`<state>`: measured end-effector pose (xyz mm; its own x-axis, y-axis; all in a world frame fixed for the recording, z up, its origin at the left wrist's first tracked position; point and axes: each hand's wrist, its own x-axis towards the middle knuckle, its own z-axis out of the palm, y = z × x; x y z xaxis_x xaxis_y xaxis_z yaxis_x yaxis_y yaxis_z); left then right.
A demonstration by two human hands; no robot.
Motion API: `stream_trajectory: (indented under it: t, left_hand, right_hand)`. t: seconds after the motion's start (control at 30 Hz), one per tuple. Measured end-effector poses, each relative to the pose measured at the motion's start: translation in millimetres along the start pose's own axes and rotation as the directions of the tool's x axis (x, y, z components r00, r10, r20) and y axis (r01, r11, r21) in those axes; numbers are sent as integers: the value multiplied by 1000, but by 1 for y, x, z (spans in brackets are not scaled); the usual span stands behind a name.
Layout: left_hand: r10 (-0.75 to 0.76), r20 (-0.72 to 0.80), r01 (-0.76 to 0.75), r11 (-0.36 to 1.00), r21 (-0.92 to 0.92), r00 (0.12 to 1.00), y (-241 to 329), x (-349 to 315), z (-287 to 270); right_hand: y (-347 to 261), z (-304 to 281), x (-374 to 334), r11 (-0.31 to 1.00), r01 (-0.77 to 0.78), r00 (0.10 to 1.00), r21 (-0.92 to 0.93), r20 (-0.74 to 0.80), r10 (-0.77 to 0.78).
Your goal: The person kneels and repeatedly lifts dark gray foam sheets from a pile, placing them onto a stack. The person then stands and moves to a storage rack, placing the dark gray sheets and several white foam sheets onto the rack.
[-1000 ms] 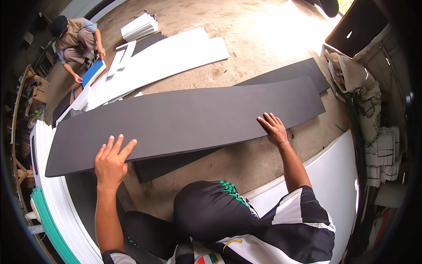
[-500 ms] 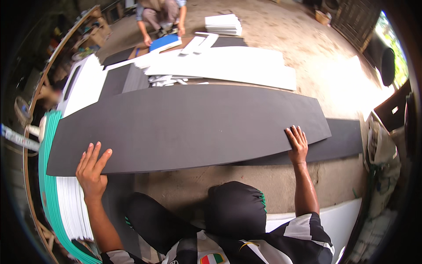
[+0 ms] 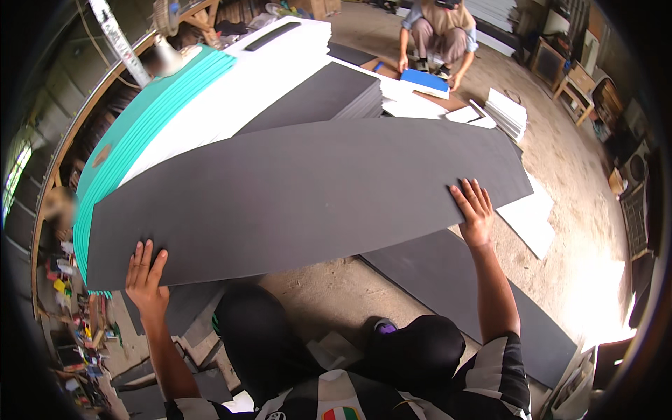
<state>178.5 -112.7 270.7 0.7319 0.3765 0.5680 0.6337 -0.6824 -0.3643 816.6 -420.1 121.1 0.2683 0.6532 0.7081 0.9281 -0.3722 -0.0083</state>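
A long dark grey sheet [image 3: 315, 196] with curved long edges and a narrower right end spans the space before my knees. My left hand [image 3: 145, 280] grips its near edge close to the left end, with fingers laid over the top face. Near the right end, my right hand [image 3: 474, 210] holds the same edge, its fingers also on top. Whatever lies under the sheet at either hand is hidden. The sheet's left end overlaps a stack of teal sheets [image 3: 161, 105]. Its right part is above another dark grey sheet [image 3: 483, 301] on the floor.
White sheets [image 3: 290, 52] and a dark grey stack [image 3: 318, 94] lie beyond my sheet. Farther off, a person [image 3: 439, 35] crouches with both hands at a blue piece [image 3: 425, 81]. White offcuts [image 3: 505, 112] sit to the right. Clutter [image 3: 84, 315] lines the left side.
My view has turned left, so the teal stack and the crouching person appear farther right. Both hands keep hold of the sheet, which has swung left with me.
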Motion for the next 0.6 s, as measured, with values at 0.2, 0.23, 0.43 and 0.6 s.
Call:
stream_trajectory:
  t: [0.2,0.23,0.43,0.6]
  left_hand:
    - [-185,-7,185,977,101,983,-49,-98,7]
    - [-211,-14,211,970,119,977,-60,-116,13]
    - [-385,-1,377,903,208,923,-78,-185,48]
    - [-488,84,461,859,223,869,-86,-237,88]
  right_hand:
    - [-80,77,115,962,257,966,93,-28,-255]
    - [-96,88,131,950,292,956,106,-31,-291]
    - [-178,169,204,882,454,888,123,21,-460]
    - [-247,239,237,849,515,812,117,251,-527]
